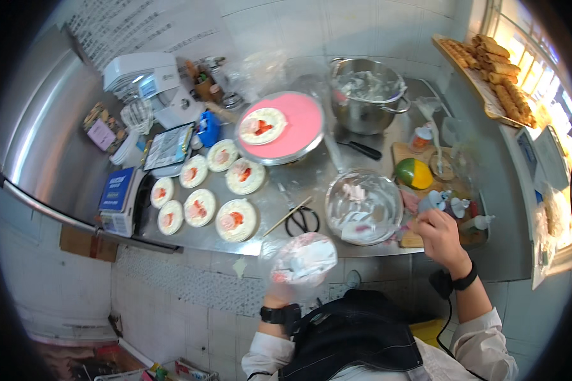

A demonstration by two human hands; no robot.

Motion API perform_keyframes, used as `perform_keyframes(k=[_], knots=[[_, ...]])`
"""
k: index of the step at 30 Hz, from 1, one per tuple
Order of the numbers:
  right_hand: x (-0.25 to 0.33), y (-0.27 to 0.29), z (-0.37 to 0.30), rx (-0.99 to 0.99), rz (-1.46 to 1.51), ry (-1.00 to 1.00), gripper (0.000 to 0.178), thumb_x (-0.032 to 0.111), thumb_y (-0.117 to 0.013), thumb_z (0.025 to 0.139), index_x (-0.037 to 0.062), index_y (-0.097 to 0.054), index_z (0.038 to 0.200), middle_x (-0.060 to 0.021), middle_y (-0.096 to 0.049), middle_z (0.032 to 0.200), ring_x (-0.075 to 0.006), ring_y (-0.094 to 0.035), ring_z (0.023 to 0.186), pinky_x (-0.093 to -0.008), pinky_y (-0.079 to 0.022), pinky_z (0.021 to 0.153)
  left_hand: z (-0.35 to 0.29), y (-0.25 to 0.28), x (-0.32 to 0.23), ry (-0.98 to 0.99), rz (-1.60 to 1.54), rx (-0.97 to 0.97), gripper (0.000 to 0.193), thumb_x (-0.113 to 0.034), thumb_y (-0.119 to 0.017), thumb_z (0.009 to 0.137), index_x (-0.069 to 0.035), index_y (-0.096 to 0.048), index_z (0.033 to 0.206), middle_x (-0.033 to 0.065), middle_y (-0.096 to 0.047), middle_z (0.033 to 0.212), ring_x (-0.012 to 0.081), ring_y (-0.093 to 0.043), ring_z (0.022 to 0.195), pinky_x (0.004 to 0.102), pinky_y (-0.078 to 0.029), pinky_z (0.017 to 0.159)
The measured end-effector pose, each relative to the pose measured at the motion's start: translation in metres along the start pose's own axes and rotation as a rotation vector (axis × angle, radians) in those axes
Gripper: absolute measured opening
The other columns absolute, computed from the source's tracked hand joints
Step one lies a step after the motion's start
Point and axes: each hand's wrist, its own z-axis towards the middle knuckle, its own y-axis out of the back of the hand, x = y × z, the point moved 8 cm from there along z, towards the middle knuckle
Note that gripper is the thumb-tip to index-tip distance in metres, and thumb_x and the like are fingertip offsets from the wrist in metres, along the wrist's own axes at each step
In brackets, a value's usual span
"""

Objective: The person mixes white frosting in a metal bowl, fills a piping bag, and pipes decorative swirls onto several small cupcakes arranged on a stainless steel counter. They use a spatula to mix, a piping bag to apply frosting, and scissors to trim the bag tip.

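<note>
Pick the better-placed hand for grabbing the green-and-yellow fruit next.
Right hand, probably: it's nearer the fruit, though whether it holds anything is unclear. The left hand supports the clear bag of cream, farther off.

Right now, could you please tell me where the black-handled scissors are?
In the head view, the scissors lie on the counter beyond the plastic bag in the left hand, cakes to their left, bowl to their right.

Kitchen goods around the table [270,197], by the clock.
A white stand mixer [170,105] stands at ten o'clock, a blue container [208,129] closer in on that line; a steel cabinet [51,136] between nine and ten; a blue-and-white box [116,193] at nine; a brown cardboard box [86,244] toward eight; stacked rolled pastries [508,86] at two.
</note>
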Motion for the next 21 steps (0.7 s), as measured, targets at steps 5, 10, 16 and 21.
perform_keyframes(k=[5, 10, 16, 21], knots=[[-0.045, -0.032, 0.02, 0.33, -0.253, -0.209, 0.016, 0.009, -0.059, 0.074, 0.0058, -0.068, 0.087, -0.0093, -0.063, 0.08, -0.0275, -0.062, 0.063, -0.0371, -0.047, 0.053, 0.018, -0.009, 0.043, 0.184, 0.522, 0.244, 0.054, -0.037, -0.053, 0.089, 0.0, -0.043, 0.128, 0.0086, -0.057, 0.113, 0.0202, -0.054, 0.102, 0.0323, -0.043, 0.092], [-0.056, -0.082, 0.004, 0.898, -0.364, -0.288, 0.026, 0.028, -0.067, 0.075, 0.0024, -0.067, 0.083, -0.0092, -0.068, 0.08, -0.0263, -0.068, 0.075, -0.0373, -0.053, 0.062, 0.039, -0.059, 0.083, 0.3, 0.199, 0.446, 0.075, -0.032, -0.064, 0.085, -0.001, -0.026, 0.142, 0.0085, -0.052, 0.125, 0.0204, -0.051, 0.111, 0.0319, -0.043, 0.094], [-0.064, -0.106, -0.033, 0.775, 0.218, -0.659, 0.022, 0.027, -0.064, 0.078, 0.005, -0.065, 0.08, -0.0175, -0.065, 0.078, -0.035, -0.063, 0.077, -0.0417, -0.05, 0.067, 0.042, -0.089, 0.083, 0.297, -0.117, 0.451, 0.071, -0.031, -0.064, 0.085, -0.003, -0.029, 0.14, 0.0123, -0.047, 0.131, 0.0243, -0.049, 0.117, 0.0368, -0.04, 0.1], [-0.068, -0.128, -0.083, 0.535, 0.815, -0.908, 0.015, 0.014, -0.054, 0.088, 0.0019, -0.061, 0.083, -0.0065, -0.06, 0.068, -0.0189, -0.056, 0.064, -0.0321, -0.044, 0.06, 0.033, -0.059, 0.097, 0.228, -0.012, 0.361, 0.054, -0.027, -0.054, 0.091, -0.002, -0.035, 0.135, 0.0129, -0.05, 0.127, 0.0251, -0.049, 0.117, 0.0386, -0.04, 0.099]])
